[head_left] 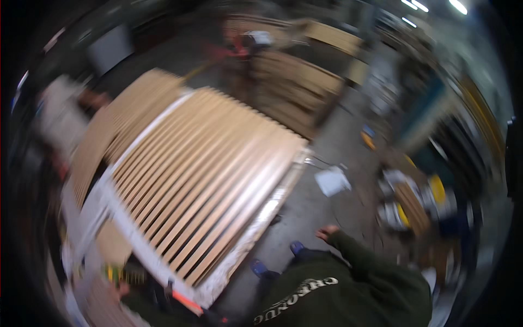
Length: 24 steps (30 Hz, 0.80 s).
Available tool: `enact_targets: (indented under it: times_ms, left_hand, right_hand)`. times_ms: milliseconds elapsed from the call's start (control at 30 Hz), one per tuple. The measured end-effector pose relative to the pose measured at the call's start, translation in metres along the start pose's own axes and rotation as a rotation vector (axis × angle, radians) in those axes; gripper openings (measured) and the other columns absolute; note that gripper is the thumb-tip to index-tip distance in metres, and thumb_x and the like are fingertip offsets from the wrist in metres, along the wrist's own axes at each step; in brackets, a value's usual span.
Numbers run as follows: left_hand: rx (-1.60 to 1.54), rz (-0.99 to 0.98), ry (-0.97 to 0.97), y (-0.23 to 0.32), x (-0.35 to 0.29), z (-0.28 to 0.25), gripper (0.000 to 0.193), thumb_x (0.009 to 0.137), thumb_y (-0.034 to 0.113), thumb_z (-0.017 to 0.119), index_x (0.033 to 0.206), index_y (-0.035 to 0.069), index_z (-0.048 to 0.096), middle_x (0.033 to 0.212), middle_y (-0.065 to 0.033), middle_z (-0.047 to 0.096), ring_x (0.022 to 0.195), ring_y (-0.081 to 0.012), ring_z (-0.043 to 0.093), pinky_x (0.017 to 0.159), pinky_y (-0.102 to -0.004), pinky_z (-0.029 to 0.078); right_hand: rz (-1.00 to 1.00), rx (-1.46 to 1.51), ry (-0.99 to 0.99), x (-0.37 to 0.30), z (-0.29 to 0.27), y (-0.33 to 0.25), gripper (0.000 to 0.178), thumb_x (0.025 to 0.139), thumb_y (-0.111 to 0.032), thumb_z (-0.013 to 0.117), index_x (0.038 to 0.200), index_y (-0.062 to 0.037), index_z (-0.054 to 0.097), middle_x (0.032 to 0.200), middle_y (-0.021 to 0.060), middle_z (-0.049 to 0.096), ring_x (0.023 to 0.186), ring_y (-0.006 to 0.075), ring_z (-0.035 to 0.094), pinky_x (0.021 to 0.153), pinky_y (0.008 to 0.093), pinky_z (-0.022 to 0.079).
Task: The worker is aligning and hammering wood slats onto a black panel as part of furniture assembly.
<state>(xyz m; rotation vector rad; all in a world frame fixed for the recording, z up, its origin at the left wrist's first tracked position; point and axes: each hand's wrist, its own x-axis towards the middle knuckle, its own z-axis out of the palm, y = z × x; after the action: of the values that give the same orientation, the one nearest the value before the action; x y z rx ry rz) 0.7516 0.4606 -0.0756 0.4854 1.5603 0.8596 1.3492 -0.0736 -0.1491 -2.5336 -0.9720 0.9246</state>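
A slatted wooden panel point(201, 185) lies flat across a white frame point(248, 240), its many narrow, light-brown slats running side by side in even rows with thin gaps between them. The slats reach the frame's long pale edge on the side toward the concrete floor. A second batch of slats point(128, 117) fans out at the far corner, lying at a slightly different angle. The view is blurred, so finer detail cannot be told.

Heavy motion blur thruout, dim w/ ceiling lights point(436, 5) top right, fisheye edges dark & bent.
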Motion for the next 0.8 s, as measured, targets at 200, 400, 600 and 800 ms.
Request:
enact_targets:
  times_ms: [200,400,600,800]
  left_hand:
    - [-0.042,0.713,0.019,0.014,-0.171,0.152,0.019,0.073,0.007,0.048,0.091,0.000,0.046,0.083,-0.0095,0.052,0.065,-0.0165,0.051,0.056,-0.0248,0.044]
    - [-0.218,1.117,-0.504,-0.011,-0.338,0.301,0.016,0.071,0.007,0.049,0.084,0.001,0.043,0.075,-0.0091,0.051,0.058,-0.0156,0.050,0.051,-0.0242,0.043]
    - [-0.327,0.786,-1.460,-0.113,-0.506,0.479,0.014,0.070,0.007,0.050,0.078,0.002,0.039,0.067,-0.0086,0.050,0.051,-0.0148,0.049,0.046,-0.0235,0.042]
    - [0.226,0.290,-1.743,-0.242,-0.600,0.628,0.021,0.063,0.007,0.056,0.070,0.001,0.037,0.052,-0.0143,0.050,0.037,-0.0137,0.042,0.036,-0.0249,0.039]
  right_hand:
    - [0.221,0.194,0.068,-0.020,-0.036,0.007,0.033,0.072,-0.037,0.053,0.096,-0.0143,0.057,0.092,0.0099,0.058,0.084,0.0256,0.055,0.074,0.0318,0.043]
    - [-0.043,0.788,0.365,-0.032,-0.065,0.032,0.033,0.071,-0.021,0.060,0.100,-0.0053,0.055,0.091,0.0099,0.058,0.086,0.0200,0.055,0.079,0.0300,0.041]
    - [-0.613,0.698,0.587,-0.057,-0.226,0.030,0.074,0.057,-0.030,0.070,0.120,-0.0114,0.035,0.124,0.0116,0.032,0.113,0.0269,0.034,0.092,0.0365,0.030]
    - [-0.771,0.488,0.856,-0.046,-0.339,0.089,0.091,0.048,-0.039,0.072,0.123,-0.0115,0.029,0.126,0.0135,0.028,0.119,0.0289,0.026,0.096,0.0484,0.018]
